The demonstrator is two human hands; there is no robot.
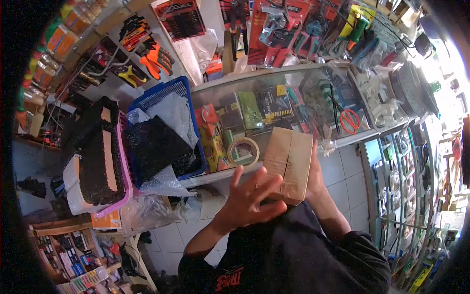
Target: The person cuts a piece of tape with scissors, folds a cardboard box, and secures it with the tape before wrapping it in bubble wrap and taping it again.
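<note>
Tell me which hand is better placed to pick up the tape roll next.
Probably the left hand: it is spread open and nearer the tape roll. The right hand is against the right side of the cardboard box, apparently supporting it.

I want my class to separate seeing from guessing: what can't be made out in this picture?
All in the head view:
Cardboard box: its contents, hidden by its closed sides.
Right hand: most of its fingers, hidden behind the box.
Left hand: whether its fingertips touch the box, as they overlap it from this angle.
Blue basket: what lies beneath the black wrapping.
Lower-left shelf goods: labels too small.
</note>
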